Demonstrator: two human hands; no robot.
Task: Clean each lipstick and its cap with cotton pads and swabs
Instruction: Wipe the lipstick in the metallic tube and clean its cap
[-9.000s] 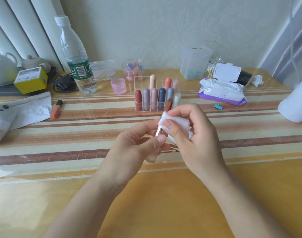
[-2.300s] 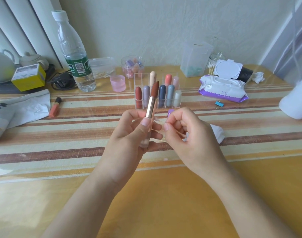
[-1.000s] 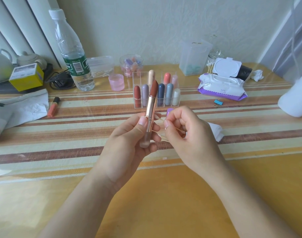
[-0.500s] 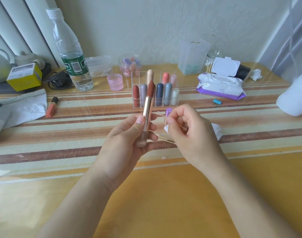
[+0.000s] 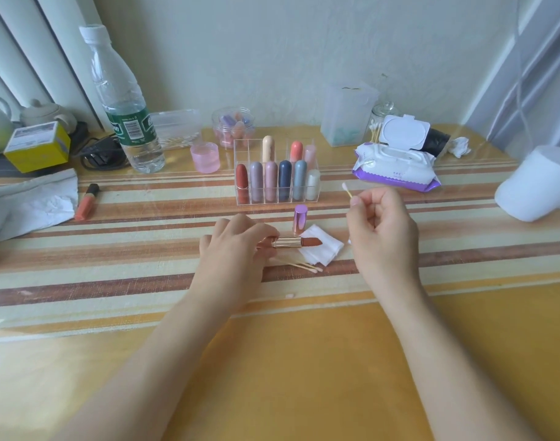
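Note:
My left hand (image 5: 237, 241) rests on the table, fingers on the base of an open rose-gold lipstick (image 5: 291, 241) that lies flat. Its brown tip sits on a white cotton pad (image 5: 324, 253). The purple cap (image 5: 300, 218) stands upright just behind the pad. My right hand (image 5: 380, 227) is raised to the right, pinching a cotton swab (image 5: 347, 190) with its white tip pointing up. Two used swabs (image 5: 304, 266) lie in front of the lipstick. A clear organiser (image 5: 277, 173) behind holds several capped lipsticks.
A water bottle (image 5: 122, 103), pink cup (image 5: 205, 157) and jar stand at the back left. Crumpled paper (image 5: 33, 202) and an orange tube (image 5: 87, 202) lie at the left. A wipes pack (image 5: 396, 163), swab jar (image 5: 378, 122) and white roll (image 5: 539, 183) are at the right.
My left hand lowered the upright lipstick and laid it flat with its tip on the cotton pad. My right hand moved away to the right, lifting a swab.

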